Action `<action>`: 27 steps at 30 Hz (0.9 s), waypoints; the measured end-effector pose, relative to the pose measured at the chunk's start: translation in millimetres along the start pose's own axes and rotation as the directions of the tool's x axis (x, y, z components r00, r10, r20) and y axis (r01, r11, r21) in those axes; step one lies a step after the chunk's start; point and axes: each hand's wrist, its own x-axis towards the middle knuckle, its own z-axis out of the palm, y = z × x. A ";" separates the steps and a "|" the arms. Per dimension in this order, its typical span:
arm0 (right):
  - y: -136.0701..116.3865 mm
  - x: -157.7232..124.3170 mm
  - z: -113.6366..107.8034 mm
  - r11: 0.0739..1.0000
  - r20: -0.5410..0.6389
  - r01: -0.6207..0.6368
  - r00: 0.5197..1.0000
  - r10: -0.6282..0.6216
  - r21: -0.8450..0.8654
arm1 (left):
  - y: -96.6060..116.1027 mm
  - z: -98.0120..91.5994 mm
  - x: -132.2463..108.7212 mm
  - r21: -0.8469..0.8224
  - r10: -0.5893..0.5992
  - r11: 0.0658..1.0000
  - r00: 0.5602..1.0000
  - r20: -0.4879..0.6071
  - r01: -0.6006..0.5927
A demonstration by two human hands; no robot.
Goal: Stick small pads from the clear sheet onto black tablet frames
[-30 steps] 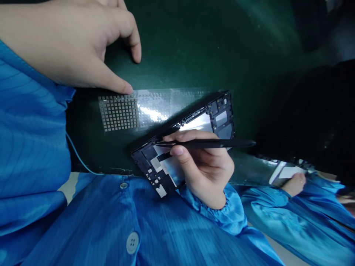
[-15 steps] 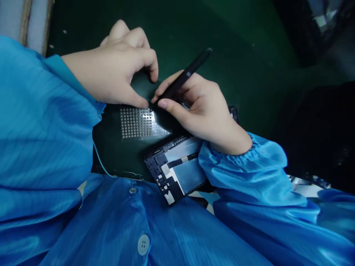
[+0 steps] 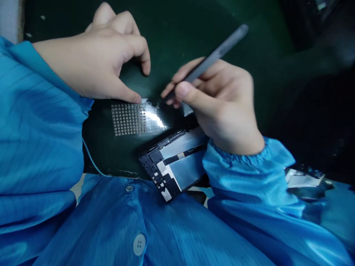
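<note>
My left hand point(image 3: 111, 61) rests on the dark green surface with its fingers bent and the thumb apart from them. Its thumb tip presses the top edge of a clear sheet point(image 3: 129, 120) bearing rows of small grey squares; the sheet's right part is bare and shiny. My right hand point(image 3: 219, 98) pinches slim black tweezers point(image 3: 213, 61) like a pen, their lower end just right of the sheet and blurred. Below my right hand lies an opened phone body point(image 3: 191, 173), tilted, with a black flex strip and white patches inside. My right hand and sleeve hide its far end.
The dark green work surface point(image 3: 177, 33) carries small white scraps at upper left. A pale ledge point(image 3: 9, 18) borders the far left. At the right edge, below, lie silvery parts point(image 3: 303, 179). A thin blue cord point(image 3: 90, 157) hangs by my left sleeve.
My right hand has moved right with the tweezers, away from the sheet and my left thumb. My left thumb stays on the sheet; the whole view has shifted slightly.
</note>
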 end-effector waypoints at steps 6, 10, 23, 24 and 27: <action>9.2 -99.6 31.5 0.996 -0.525 0.035 0.848 -0.074 -0.085 | -6.0 2.8 -2.1 0.017 0.057 0.998 0.998 -0.041 -0.056; 34.1 -117.6 47.8 0.975 -0.480 0.128 0.853 -0.203 -0.183 | -9.0 5.6 -4.4 0.002 0.088 0.996 0.990 -0.111 -0.088; -2.7 -86.7 26.4 0.877 -0.209 0.151 0.940 -0.270 -0.456 | -8.0 5.0 -8.3 -0.026 0.084 0.996 0.988 -0.127 -0.088; -4.8 -72.2 21.4 0.894 -0.165 0.154 0.956 -0.242 -0.422 | -5.1 3.3 -7.9 -0.017 0.079 0.997 0.992 -0.100 -0.081; -0.1 -22.5 9.8 0.917 0.046 0.176 0.984 -0.171 -0.357 | 0.9 -0.5 -3.5 0.022 0.024 0.999 0.999 -0.021 -0.024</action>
